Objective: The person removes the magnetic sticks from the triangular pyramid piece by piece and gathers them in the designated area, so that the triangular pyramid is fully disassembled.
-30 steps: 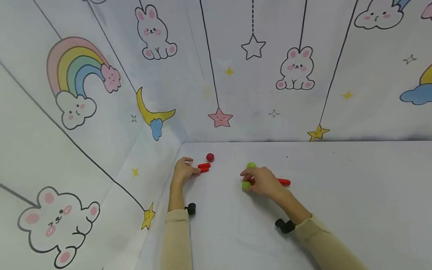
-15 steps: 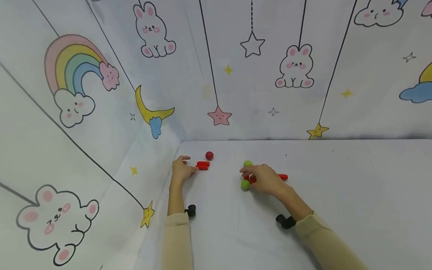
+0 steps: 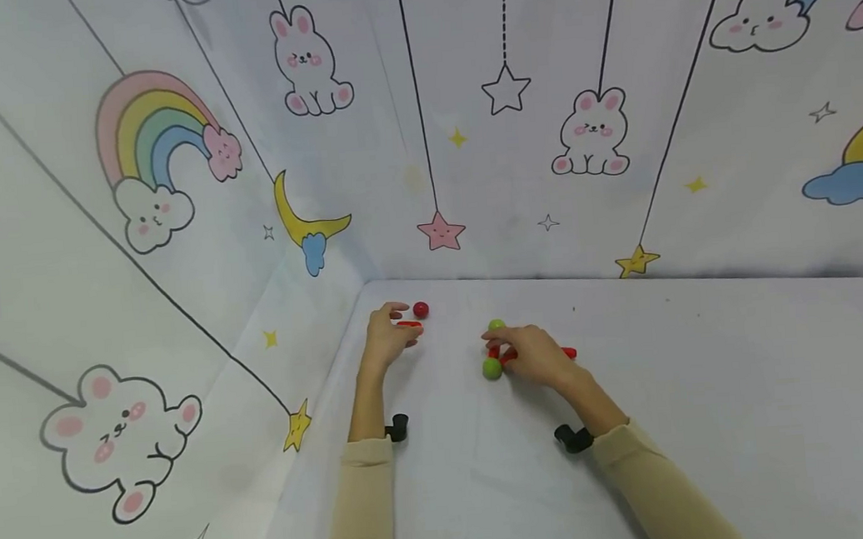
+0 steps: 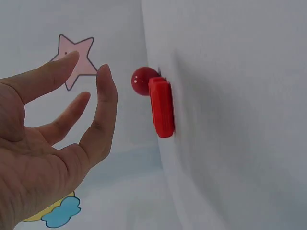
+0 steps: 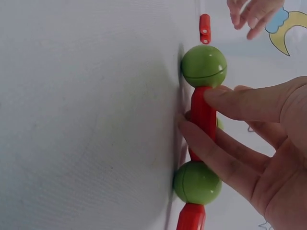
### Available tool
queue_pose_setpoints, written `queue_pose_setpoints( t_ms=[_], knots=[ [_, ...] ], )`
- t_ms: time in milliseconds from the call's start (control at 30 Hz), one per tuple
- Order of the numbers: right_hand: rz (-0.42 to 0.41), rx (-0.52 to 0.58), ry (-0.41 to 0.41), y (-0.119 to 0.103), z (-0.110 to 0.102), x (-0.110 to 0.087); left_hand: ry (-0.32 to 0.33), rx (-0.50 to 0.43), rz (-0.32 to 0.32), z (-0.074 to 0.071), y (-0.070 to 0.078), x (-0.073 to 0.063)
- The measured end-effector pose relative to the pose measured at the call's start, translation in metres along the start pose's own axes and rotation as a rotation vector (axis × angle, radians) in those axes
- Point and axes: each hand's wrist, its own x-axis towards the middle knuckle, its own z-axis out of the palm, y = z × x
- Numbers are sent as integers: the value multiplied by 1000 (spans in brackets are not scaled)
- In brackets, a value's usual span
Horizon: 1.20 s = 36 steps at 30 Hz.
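Observation:
My right hand [image 3: 537, 354] pinches a red rod [image 5: 202, 109] of a toy building set between thumb and fingers. A green ball [image 5: 204, 64] sits at one end of that rod and another green ball [image 5: 197, 183] at its other end. Beyond the second ball continues a further red rod [image 5: 192, 218]. Part of one more green ball [image 3: 496, 324] shows past the fingers. My left hand [image 3: 389, 337], fingers loosely curved and holding nothing, hovers beside loose red rods [image 4: 162, 108]. A red ball [image 4: 143, 80] lies just beyond them.
Everything rests on a white-covered table [image 3: 712, 417]. White fabric walls [image 3: 500, 181] with printed rabbits, stars and rainbows rise at the back and left. Each wrist wears a small black camera [image 3: 573, 438].
My left hand has moved right, over the loose red rods, covering part of them in the head view. The right hand stays at the joined pieces, which have shifted slightly.

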Motion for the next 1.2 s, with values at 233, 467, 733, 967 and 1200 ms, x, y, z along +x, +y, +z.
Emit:
queue_pose_setpoints(
  t_ms=[233, 467, 733, 967, 1200],
  knots=[
    [32, -32, 54, -2, 4, 2, -172, -36, 21, 30, 7, -11],
    [94, -17, 125, -4, 8, 3, -339, -34, -19, 67, 11, -14],
    [149, -50, 212, -10, 11, -1, -368, 84, -11, 95, 13, -16],
    [136, 2, 222, -7, 13, -3, -378, 50, -43, 108, 15, -19],
    [135, 38, 245, -5, 11, -4, -343, 54, -35, 115, 18, -19]
  ],
)
